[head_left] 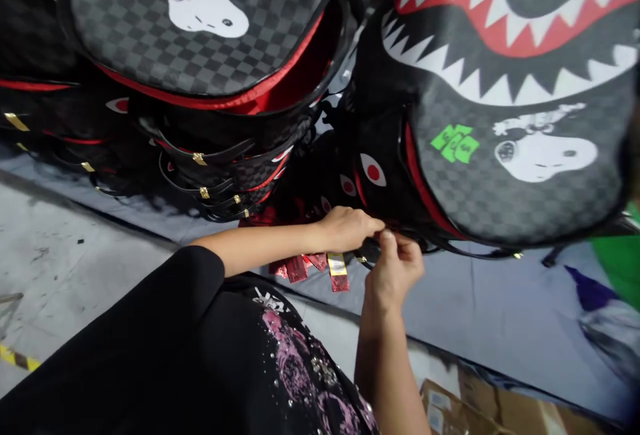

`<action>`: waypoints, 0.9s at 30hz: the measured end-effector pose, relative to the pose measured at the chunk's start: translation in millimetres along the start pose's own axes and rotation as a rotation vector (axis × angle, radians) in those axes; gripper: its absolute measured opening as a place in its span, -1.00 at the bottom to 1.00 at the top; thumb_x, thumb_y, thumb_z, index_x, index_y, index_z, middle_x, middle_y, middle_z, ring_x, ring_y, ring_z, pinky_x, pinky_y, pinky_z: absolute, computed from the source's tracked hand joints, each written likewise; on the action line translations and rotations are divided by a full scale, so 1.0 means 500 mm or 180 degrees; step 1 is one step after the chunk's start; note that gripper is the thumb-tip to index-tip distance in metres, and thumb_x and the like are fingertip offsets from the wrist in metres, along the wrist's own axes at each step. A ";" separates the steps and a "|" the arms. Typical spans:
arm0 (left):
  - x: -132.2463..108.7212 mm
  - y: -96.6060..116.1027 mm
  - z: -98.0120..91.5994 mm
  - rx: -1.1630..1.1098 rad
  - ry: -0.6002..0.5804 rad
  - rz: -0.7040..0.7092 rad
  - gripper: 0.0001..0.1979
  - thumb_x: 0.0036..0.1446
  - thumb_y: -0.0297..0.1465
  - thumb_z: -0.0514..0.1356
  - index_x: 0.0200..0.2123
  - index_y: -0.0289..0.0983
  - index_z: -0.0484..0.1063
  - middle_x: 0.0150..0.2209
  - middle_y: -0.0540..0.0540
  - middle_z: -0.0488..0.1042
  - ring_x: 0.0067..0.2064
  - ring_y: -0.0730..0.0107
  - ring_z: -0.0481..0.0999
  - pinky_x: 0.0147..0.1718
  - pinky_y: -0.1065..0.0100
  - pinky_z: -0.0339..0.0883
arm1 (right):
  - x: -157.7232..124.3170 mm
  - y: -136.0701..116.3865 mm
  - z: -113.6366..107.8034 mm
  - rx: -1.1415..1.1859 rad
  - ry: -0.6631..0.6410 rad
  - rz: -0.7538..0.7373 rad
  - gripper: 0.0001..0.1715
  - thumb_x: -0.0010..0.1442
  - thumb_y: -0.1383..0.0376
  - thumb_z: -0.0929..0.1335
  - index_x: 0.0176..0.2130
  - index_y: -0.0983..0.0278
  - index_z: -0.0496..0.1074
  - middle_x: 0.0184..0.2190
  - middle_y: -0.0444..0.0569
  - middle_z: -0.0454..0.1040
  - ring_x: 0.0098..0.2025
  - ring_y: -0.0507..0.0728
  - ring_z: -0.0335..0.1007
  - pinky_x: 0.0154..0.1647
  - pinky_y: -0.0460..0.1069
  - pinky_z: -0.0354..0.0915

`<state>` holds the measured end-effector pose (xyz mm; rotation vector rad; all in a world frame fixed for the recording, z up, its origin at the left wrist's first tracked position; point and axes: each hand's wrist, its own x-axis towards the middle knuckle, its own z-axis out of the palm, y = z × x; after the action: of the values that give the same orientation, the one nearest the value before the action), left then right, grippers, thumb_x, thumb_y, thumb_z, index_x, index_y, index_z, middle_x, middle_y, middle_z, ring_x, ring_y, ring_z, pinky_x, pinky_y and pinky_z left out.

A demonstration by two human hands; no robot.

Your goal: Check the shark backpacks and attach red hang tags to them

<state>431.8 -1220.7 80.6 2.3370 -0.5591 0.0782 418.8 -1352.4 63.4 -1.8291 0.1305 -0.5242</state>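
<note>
Black-and-grey checkered bag with a red-and-white toothed-mouth print point(500, 115) is placed on the right side of the flat grey work surface point(475, 295), printed face up, lower edge toward the wearer, presumably so that edge can be reached by both hands. Left hand point(346, 228) is brought in from the side, fingers curled near that edge; tips partly hidden, so grip cannot be told. Right hand point(394, 268) is raised just beside it, thumb and fingers narrowed to a pinch; what is pinched cannot be made out. Fingertips are set close together, likely because a small part is being worked on. Shiny red tags point(297, 268) are left lying in a loose bunch below the left wrist, probably for easy reach. Similar checkered bag with a white dog print point(165, 55) is stacked on others at left, likely to save room.
</note>
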 end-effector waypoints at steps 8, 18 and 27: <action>-0.007 0.019 -0.006 0.0168 0.0079 -0.0218 -0.80 0.26 -0.43 0.08 -0.16 -0.26 0.49 -0.24 -0.11 0.61 -0.18 0.17 0.60 -0.33 0.31 0.31 | 0.004 0.007 -0.006 0.0484 -0.0338 0.0014 -0.68 -0.02 0.11 0.47 -0.43 0.31 0.43 -0.47 -0.15 0.44 -0.38 0.03 0.33 -0.24 -0.01 0.31; -0.005 0.037 -0.016 0.0044 0.0221 -0.0546 -0.83 0.17 -0.43 0.13 -0.27 -0.22 0.54 -0.29 -0.06 0.59 -0.17 0.25 0.56 -0.24 0.34 0.31 | 0.015 0.031 -0.006 0.0619 -0.0407 -0.0119 -0.67 0.00 0.09 0.45 -0.45 0.30 0.41 -0.50 -0.19 0.40 -0.40 0.01 0.30 -0.23 -0.02 0.30; -0.006 0.038 0.010 0.0462 0.0485 -0.0694 -0.78 0.21 -0.45 0.08 -0.21 -0.24 0.53 -0.25 -0.13 0.60 -0.16 0.19 0.59 -0.27 0.30 0.34 | 0.016 0.034 0.010 0.0620 -0.0374 -0.0080 -0.66 -0.02 0.06 0.42 -0.46 0.28 0.37 -0.50 -0.20 0.39 -0.42 0.01 0.30 -0.26 -0.01 0.33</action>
<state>420.5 -1235.1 88.7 2.4918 -0.2283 0.1988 430.8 -1356.2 48.9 -1.6679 -0.0228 -0.4303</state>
